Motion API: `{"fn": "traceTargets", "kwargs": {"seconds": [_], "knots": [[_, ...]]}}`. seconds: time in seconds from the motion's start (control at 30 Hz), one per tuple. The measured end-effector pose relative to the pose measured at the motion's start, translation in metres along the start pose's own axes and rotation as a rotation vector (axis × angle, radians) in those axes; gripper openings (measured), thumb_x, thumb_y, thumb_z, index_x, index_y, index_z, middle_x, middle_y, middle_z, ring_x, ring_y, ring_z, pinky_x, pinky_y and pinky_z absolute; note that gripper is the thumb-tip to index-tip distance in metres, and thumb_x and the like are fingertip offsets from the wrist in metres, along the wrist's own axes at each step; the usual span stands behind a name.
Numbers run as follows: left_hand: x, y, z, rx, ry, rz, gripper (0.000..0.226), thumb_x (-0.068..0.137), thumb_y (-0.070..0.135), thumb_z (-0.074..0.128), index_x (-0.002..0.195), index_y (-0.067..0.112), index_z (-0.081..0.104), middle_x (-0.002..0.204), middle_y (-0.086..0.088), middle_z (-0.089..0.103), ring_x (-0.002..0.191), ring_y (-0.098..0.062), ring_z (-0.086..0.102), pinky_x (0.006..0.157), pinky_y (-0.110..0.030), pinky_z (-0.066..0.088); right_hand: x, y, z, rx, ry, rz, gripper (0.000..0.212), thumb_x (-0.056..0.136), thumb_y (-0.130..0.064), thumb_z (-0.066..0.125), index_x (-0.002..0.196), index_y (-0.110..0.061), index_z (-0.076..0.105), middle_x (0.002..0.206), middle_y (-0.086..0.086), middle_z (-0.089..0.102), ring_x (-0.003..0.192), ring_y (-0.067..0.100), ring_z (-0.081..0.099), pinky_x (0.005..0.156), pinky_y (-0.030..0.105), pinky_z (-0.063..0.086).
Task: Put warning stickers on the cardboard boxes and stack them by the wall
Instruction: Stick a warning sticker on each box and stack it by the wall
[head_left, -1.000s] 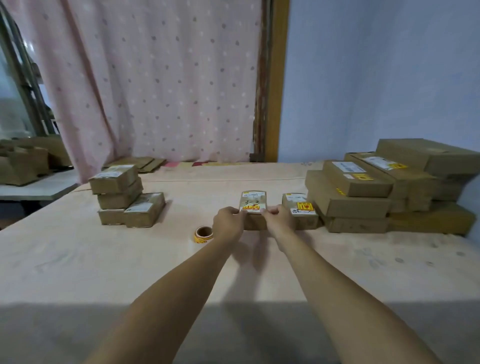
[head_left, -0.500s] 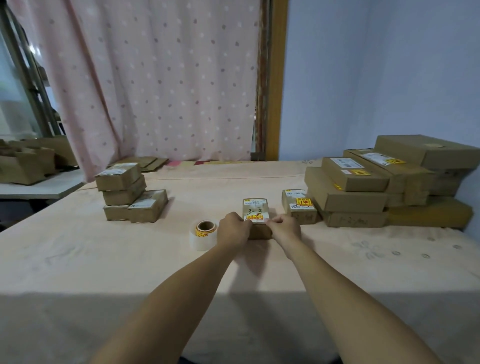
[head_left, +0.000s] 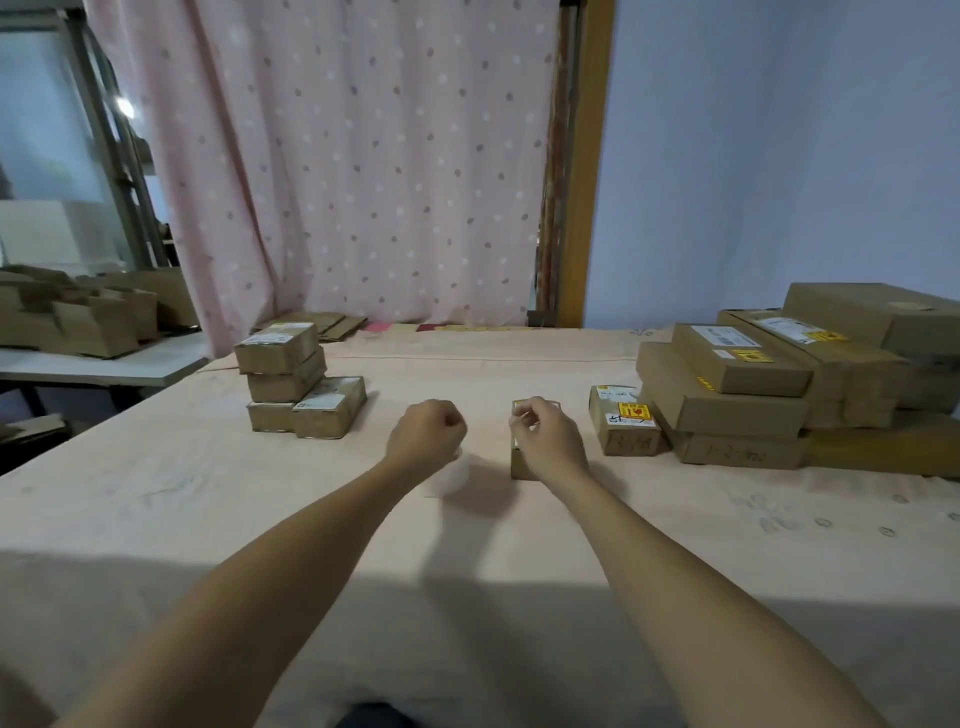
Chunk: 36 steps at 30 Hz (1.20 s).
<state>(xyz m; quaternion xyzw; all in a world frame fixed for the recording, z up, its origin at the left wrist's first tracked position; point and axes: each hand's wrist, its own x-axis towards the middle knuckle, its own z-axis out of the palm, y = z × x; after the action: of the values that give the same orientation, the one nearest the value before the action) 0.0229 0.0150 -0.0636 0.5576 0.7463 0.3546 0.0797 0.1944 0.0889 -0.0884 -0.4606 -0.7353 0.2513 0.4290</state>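
Sticker application on the small box (head_left: 518, 465) is judged the step in hand. The right hand (head_left: 545, 441) is held over this box, thumb against forefinger; whether a sticker is pinched cannot be told. The left hand (head_left: 426, 434) is curled just left of the box, above the blurred roll (head_left: 448, 475); a grip cannot be confirmed. The sticker should be pressed flat, edges smoothed. Right of the box, the stack (head_left: 727, 395) is seen. Its boxes are closed; contents are hidden.

Open lane over table (head_left: 483, 364) between left box pile (head_left: 291, 379) and right box stack (head_left: 727, 400).
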Motion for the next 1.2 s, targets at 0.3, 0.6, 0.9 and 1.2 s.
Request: {"fn": "traceTargets", "kwargs": {"seconds": [0.3, 0.6, 0.9, 1.2], "knots": [[-0.007, -0.043, -0.006, 0.287, -0.192, 0.266, 0.04, 0.082, 0.047, 0.06, 0.07, 0.009, 0.057, 0.067, -0.002, 0.055, 0.071, -0.023, 0.051, 0.061, -0.041, 0.042, -0.009, -0.01, 0.039, 0.001, -0.166, 0.047, 0.006, 0.094, -0.027, 0.062, 0.097, -0.024, 0.065, 0.098, -0.006, 0.068, 0.095, 0.018, 0.063, 0.082, 0.032, 0.05], [0.006, -0.053, 0.006, 0.251, -0.122, 0.163, 0.007, 0.081, 0.017, 0.066, 0.08, 0.01, 0.068, 0.079, -0.004, 0.065, 0.082, -0.028, 0.056, 0.065, -0.038, 0.044, -0.011, -0.004, 0.043, 0.015, -0.22, 0.05, 0.013, 0.094, -0.029, 0.061, 0.105, -0.024, 0.066, 0.102, -0.01, 0.065, 0.095, 0.014, 0.061, 0.08, 0.031, 0.05], [0.012, -0.045, -0.009, -0.584, -0.072, -0.13, 0.029, 0.082, 0.027, 0.082, 0.065, 0.01, 0.064, 0.063, 0.001, 0.058, 0.062, -0.015, 0.051, 0.057, -0.025, 0.038, -0.018, -0.016, 0.046, 0.197, -0.305, 0.041, 0.038, 0.088, -0.048, 0.073, 0.121, -0.032, 0.063, 0.107, -0.014, 0.064, 0.088, 0.011, 0.062, 0.081, 0.033, 0.052], [0.01, -0.032, -0.025, -0.796, -0.151, -0.166, 0.051, 0.082, 0.044, 0.079, 0.057, 0.013, 0.048, 0.058, 0.003, 0.031, 0.055, -0.015, 0.027, 0.055, -0.028, 0.02, -0.008, -0.028, 0.041, 0.332, -0.243, 0.139, 0.022, 0.089, -0.05, 0.071, 0.097, -0.029, 0.066, 0.09, -0.003, 0.074, 0.077, 0.016, 0.071, 0.075, 0.035, 0.054]]}}
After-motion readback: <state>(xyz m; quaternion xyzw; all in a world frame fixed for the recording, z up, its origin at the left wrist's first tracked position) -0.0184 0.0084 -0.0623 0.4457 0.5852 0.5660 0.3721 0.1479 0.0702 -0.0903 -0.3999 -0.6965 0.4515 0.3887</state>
